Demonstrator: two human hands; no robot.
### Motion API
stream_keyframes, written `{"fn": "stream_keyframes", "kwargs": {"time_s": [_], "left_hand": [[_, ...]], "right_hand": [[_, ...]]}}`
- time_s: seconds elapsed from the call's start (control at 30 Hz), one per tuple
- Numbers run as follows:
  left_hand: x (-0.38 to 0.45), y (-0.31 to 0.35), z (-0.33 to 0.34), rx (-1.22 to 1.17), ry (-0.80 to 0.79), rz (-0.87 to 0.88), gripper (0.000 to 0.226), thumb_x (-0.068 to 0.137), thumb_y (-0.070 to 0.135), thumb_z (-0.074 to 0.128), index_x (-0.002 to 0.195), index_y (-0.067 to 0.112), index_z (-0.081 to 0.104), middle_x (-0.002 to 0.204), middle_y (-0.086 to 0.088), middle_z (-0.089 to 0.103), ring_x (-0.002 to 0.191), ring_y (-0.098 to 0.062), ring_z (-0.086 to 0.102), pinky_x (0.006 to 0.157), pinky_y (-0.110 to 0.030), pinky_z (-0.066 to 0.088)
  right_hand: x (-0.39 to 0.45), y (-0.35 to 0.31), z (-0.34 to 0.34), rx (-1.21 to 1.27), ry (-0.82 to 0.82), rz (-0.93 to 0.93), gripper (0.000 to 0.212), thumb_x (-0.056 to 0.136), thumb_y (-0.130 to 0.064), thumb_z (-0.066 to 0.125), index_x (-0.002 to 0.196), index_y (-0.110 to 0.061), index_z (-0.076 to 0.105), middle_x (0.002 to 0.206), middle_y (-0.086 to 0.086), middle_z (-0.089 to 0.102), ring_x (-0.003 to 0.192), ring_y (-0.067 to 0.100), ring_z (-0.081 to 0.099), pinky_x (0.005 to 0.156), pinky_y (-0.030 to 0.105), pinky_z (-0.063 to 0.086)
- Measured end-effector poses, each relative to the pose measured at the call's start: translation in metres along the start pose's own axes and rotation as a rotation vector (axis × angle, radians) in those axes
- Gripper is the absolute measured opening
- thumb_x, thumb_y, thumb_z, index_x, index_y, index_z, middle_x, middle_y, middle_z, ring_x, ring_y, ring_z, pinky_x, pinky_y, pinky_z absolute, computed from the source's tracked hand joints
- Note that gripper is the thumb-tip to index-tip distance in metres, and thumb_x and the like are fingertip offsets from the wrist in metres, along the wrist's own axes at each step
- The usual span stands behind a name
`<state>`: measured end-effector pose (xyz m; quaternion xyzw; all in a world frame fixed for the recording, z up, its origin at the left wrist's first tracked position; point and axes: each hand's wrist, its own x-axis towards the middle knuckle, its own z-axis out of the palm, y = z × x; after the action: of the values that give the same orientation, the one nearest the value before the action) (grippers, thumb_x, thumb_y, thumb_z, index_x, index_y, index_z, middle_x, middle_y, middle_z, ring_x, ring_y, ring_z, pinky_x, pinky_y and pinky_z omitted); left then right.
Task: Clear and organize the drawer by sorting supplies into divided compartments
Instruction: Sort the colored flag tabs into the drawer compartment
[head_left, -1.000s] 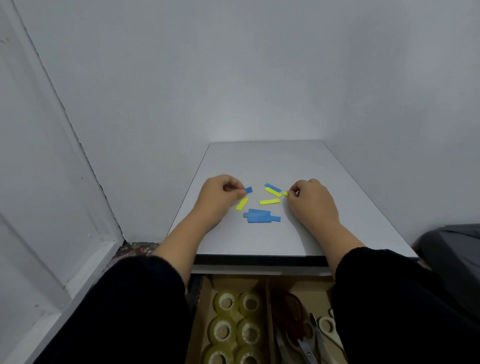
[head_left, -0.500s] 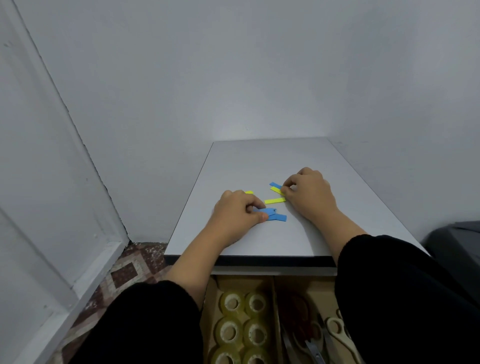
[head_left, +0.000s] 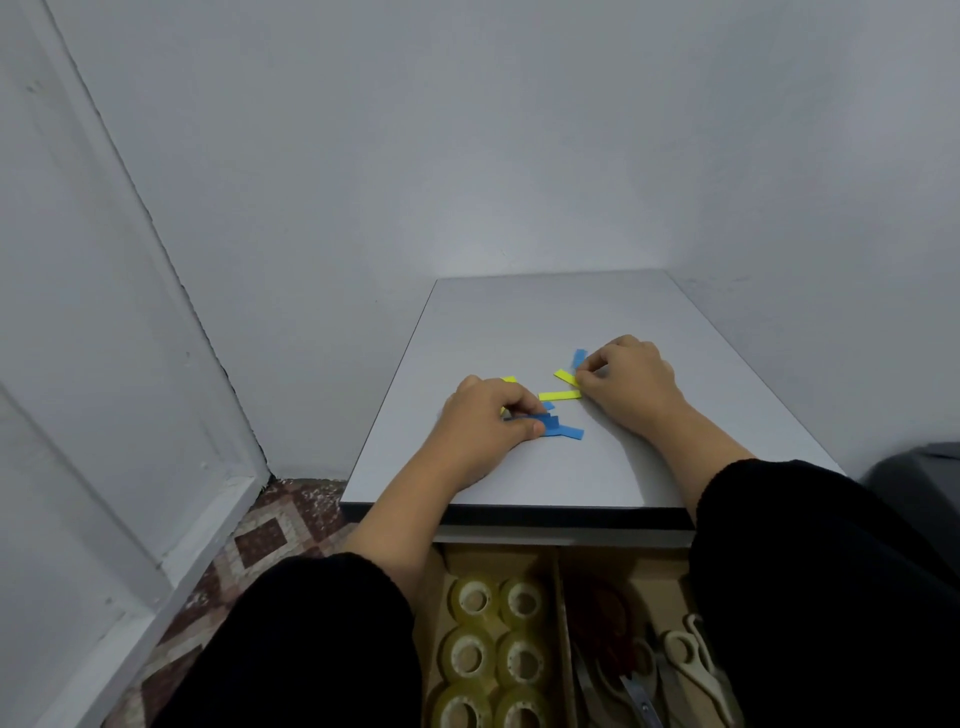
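Small blue and yellow paper strips lie scattered on the grey tabletop. My left hand pinches a bunch of blue strips between thumb and fingers, with a yellow strip peeking out behind its knuckles. My right hand pinches the end of a yellow strip, and a blue strip lifts beside its fingertips. Another yellow strip lies flat between the two hands.
Below the table edge an open cardboard-lined drawer shows a left compartment with several clear tape rolls and a right compartment with scissors. Walls close in behind and on both sides. A patterned floor is at the left.
My left hand moved right from the small blue piece to the pile of blue strips and gathered them. My right hand shifted slightly back onto the far yellow and blue strips.
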<state>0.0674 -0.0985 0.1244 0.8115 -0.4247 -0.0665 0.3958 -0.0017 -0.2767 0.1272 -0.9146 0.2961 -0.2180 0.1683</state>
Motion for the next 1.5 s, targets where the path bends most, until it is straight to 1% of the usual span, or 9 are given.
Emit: {"fn": "stream_keyframes", "kwargs": {"time_s": [0.33, 0.5, 0.57, 0.67, 0.8, 1.03, 1.23, 1.37, 1.5], "left_hand": [[0.001, -0.003, -0.001, -0.113, 0.097, 0.019, 0.014, 0.088, 0.017, 0.064, 0.096, 0.020, 0.076, 0.095, 0.001, 0.062, 0.086, -0.007, 0.048, 0.067, -0.017, 0.035], [0.002, -0.004, 0.000, -0.155, 0.097, -0.011, 0.015, 0.088, 0.015, 0.064, 0.096, 0.020, 0.076, 0.096, 0.002, 0.063, 0.089, -0.008, 0.053, 0.073, -0.020, 0.043], [0.003, -0.006, 0.000, -0.167, 0.119, -0.031, 0.016, 0.088, 0.014, 0.064, 0.097, 0.019, 0.076, 0.100, 0.001, 0.065, 0.091, -0.010, 0.056, 0.075, -0.020, 0.043], [0.004, -0.009, 0.000, -0.180, 0.150, -0.043, 0.015, 0.088, 0.014, 0.064, 0.097, 0.020, 0.075, 0.102, 0.001, 0.066, 0.089, -0.007, 0.055, 0.074, -0.018, 0.041], [0.006, -0.010, 0.000, -0.168, 0.162, -0.042, 0.015, 0.089, 0.016, 0.063, 0.097, 0.021, 0.075, 0.101, 0.004, 0.066, 0.085, -0.002, 0.054, 0.073, -0.015, 0.040], [0.008, -0.010, 0.000, -0.088, 0.076, -0.064, 0.019, 0.087, 0.022, 0.066, 0.103, 0.025, 0.074, 0.107, 0.002, 0.063, 0.099, -0.008, 0.056, 0.088, -0.025, 0.046], [0.009, -0.008, 0.003, 0.023, 0.046, -0.106, 0.022, 0.084, 0.029, 0.067, 0.105, 0.028, 0.073, 0.105, 0.000, 0.055, 0.101, -0.014, 0.052, 0.095, -0.035, 0.047], [0.007, -0.004, 0.001, 0.096, 0.065, -0.047, 0.014, 0.087, 0.026, 0.065, 0.099, 0.026, 0.072, 0.097, 0.003, 0.056, 0.108, -0.015, 0.041, 0.093, -0.037, 0.044], [0.006, -0.003, -0.001, 0.085, 0.068, -0.022, 0.014, 0.088, 0.025, 0.065, 0.100, 0.025, 0.073, 0.089, 0.011, 0.053, 0.108, -0.015, 0.043, 0.094, -0.037, 0.044]], "right_hand": [[0.000, 0.002, 0.004, -0.032, 0.034, -0.030, 0.018, 0.090, -0.031, 0.055, 0.096, -0.029, 0.072, 0.114, 0.000, 0.055, 0.112, 0.023, 0.046, 0.089, 0.035, 0.037], [0.009, 0.011, 0.001, 0.418, 0.197, 0.123, 0.020, 0.093, -0.019, 0.053, 0.097, -0.013, 0.071, 0.101, 0.004, 0.067, 0.093, 0.018, 0.056, 0.076, 0.025, 0.038], [0.016, 0.015, 0.001, 0.453, 0.222, 0.168, 0.022, 0.094, -0.016, 0.053, 0.104, -0.011, 0.071, 0.105, 0.006, 0.068, 0.093, 0.016, 0.056, 0.076, 0.021, 0.035], [0.029, 0.017, 0.008, 0.342, 0.117, 0.123, 0.026, 0.096, -0.020, 0.051, 0.115, -0.022, 0.069, 0.114, 0.007, 0.061, 0.106, 0.022, 0.055, 0.083, 0.026, 0.039], [0.038, 0.014, 0.011, -0.042, -0.050, 0.060, 0.032, 0.099, -0.038, 0.042, 0.127, -0.039, 0.059, 0.125, 0.006, 0.046, 0.118, 0.030, 0.041, 0.099, 0.037, 0.034], [0.048, 0.016, 0.001, 0.142, -0.049, 0.187, 0.009, 0.084, -0.034, 0.069, 0.084, -0.025, 0.068, 0.111, 0.008, 0.062, 0.107, 0.028, 0.055, 0.081, 0.030, 0.043], [0.053, 0.018, -0.011, 0.182, -0.172, 0.247, 0.024, 0.085, -0.032, 0.071, 0.092, -0.010, 0.073, 0.092, 0.010, 0.066, 0.088, 0.025, 0.056, 0.071, 0.027, 0.038], [0.043, 0.023, -0.012, 0.278, -0.077, 0.187, 0.026, 0.089, -0.030, 0.067, 0.093, -0.005, 0.071, 0.086, 0.008, 0.061, 0.082, 0.022, 0.050, 0.057, 0.027, 0.035], [0.023, 0.011, -0.026, 0.537, 0.014, 0.112, 0.013, 0.087, -0.026, 0.069, 0.081, -0.015, 0.071, 0.078, -0.002, 0.063, 0.081, 0.014, 0.052, 0.061, 0.017, 0.037]]}}
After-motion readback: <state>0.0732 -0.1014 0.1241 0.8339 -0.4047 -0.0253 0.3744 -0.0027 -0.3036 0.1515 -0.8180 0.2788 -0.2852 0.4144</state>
